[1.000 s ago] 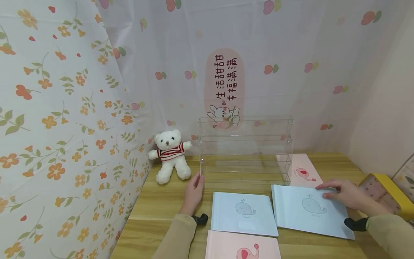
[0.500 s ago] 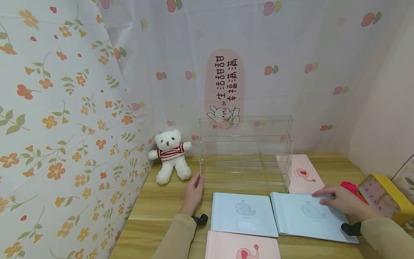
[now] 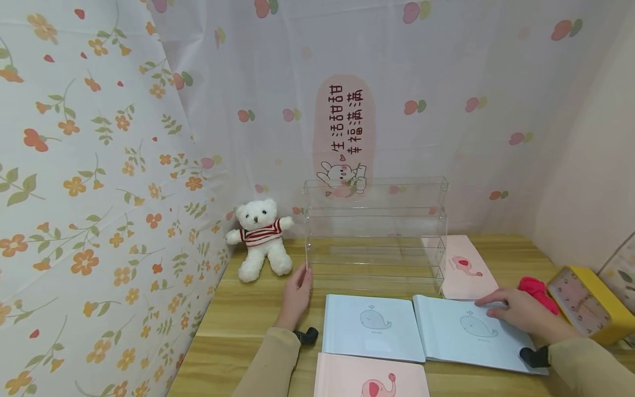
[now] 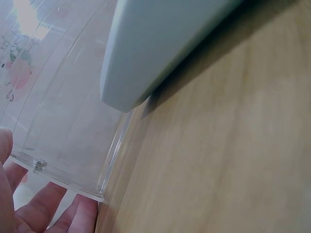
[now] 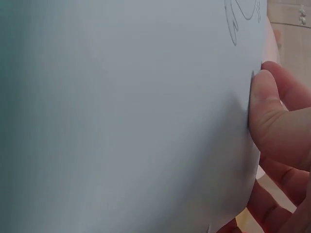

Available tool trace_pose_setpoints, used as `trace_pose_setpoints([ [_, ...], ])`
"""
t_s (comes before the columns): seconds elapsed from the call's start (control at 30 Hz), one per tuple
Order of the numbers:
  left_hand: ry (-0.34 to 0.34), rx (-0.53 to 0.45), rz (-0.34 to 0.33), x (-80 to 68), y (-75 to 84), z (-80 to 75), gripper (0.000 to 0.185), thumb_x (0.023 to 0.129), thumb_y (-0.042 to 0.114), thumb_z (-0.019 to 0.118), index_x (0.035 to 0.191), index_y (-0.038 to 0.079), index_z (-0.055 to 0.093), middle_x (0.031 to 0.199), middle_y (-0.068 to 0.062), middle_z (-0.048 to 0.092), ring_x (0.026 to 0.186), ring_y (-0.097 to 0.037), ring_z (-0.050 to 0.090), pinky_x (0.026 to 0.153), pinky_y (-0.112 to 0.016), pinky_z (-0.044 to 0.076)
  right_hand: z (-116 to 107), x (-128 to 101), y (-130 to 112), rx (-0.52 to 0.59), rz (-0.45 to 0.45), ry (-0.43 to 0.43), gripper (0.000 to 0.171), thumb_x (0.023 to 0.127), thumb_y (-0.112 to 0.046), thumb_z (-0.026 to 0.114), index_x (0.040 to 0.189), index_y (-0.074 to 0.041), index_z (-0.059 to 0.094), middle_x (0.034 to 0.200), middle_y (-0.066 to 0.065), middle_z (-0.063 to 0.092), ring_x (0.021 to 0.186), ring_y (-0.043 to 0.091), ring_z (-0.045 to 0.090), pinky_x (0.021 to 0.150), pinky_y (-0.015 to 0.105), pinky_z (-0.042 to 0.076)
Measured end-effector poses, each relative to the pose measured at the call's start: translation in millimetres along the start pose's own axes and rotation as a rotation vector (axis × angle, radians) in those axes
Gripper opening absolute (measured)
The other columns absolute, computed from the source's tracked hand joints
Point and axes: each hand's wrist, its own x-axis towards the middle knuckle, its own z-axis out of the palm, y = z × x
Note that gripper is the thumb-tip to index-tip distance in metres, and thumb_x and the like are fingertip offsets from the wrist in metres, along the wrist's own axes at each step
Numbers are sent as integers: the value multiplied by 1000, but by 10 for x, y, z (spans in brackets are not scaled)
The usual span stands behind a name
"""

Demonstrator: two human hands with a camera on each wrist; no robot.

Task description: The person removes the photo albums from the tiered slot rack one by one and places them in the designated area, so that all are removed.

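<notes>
In the head view my left hand [image 3: 296,295] grips the left side panel of a clear acrylic tiered display shelf [image 3: 374,208]. The left wrist view has its fingers behind the panel [image 4: 63,145], thumb in front. My right hand [image 3: 518,317] holds the far right edge of a pale blue booklet [image 3: 461,347] with a whale drawing. In the right wrist view the thumb lies on the booklet [image 5: 146,121] at its edge, with fingers underneath. Left of it lies a matching whale booklet [image 3: 372,344]; nearer to me is a pink elephant booklet [image 3: 342,380].
Another pink elephant booklet [image 3: 466,284] lies behind, near the shelf's right end. A red-pink bundle [image 3: 538,295] and a yellow-framed clock [image 3: 590,303] stand at the right. A white teddy bear [image 3: 260,237] sits left of the shelf, before the patterned cloth wall.
The right whale booklet has come down and slightly towards me with my right hand. More of the pink booklet and the red-pink bundle behind it shows. My left hand has stayed put.
</notes>
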Motion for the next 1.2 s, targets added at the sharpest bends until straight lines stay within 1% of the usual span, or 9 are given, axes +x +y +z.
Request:
trace_pose_setpoints([
  [0.2, -4, 2, -27, -4, 52, 8, 56, 113, 50, 60, 147, 7, 70, 131, -18, 80, 117, -29, 77, 98, -47, 64, -7, -49, -71, -8, 35, 14, 34, 88, -27, 91, 121, -18, 86, 123, 27, 70, 114, 50, 64, 89, 65, 60],
  [0.3, -4, 4, -45, -11, 114, 6, 56, 112, 50, 61, 146, 6, 70, 131, -19, 80, 119, -31, 77, 100, -50, 64, -12, -62, -99, -8, 46, 18, 35, 88, -27, 91, 121, -17, 85, 125, 30, 69, 118, 54, 62, 91, 68, 59],
  [0.4, 3, 22, -35, -14, 112, 12, 56, 113, 50, 60, 145, 6, 71, 131, -18, 80, 117, -30, 77, 98, -47, 64, -10, -66, -110, -11, 55, 21, 35, 88, -26, 91, 121, -17, 85, 128, 33, 69, 122, 59, 59, 93, 71, 58],
  [0.5, 4, 20, -38, -14, 107, 20, 52, 113, 45, 61, 146, 5, 70, 133, -19, 79, 119, -31, 77, 99, -48, 64, 2, -64, -105, -25, 54, 24, 34, 88, -25, 91, 121, -18, 86, 126, 31, 70, 122, 58, 60, 93, 69, 58],
  [0.63, -17, -16, -111, -24, 141, 13, 47, 114, 36, 63, 150, 6, 68, 140, -19, 76, 127, -35, 73, 108, -57, 60, 34, -64, -101, -36, 46, 28, 34, 88, -24, 92, 121, -19, 86, 122, 27, 72, 117, 54, 63, 91, 66, 60],
  [0.77, -43, -34, -163, -35, 143, 4, 47, 114, 35, 62, 153, 8, 65, 145, -16, 74, 133, -34, 70, 112, -57, 57, 43, -79, -119, -53, 40, 39, 32, 89, -22, 91, 120, -19, 86, 122, 27, 72, 116, 53, 65, 92, 68, 60],
  [0.97, -56, -79, -187, 7, 176, -74, 50, 114, 37, 62, 153, 6, 64, 145, -18, 73, 133, -36, 69, 112, -56, 57, 10, -65, -317, -90, -38, 109, 29, 88, -24, 92, 115, -16, 86, 120, 27, 73, 114, 52, 66, 92, 70, 60],
  [1.13, -89, -48, -168, 10, 252, -223, 49, 114, 33, 64, 155, 7, 63, 147, -19, 72, 131, -36, 71, 104, -44, 61, 23, -126, -655, -53, -175, 221, 30, 93, -30, 90, 118, -14, 83, 113, 10, 79, 105, 35, 74, 88, 58, 66],
  [1.2, -93, -9, -127, 5, 306, -306, 47, 114, 27, 64, 156, 6, 61, 150, -21, 69, 130, -37, 72, 102, -42, 63, 18, -153, -801, -56, -229, 264, 31, 93, -32, 90, 118, -16, 83, 110, 3, 81, 102, 29, 76, 85, 53, 67],
])
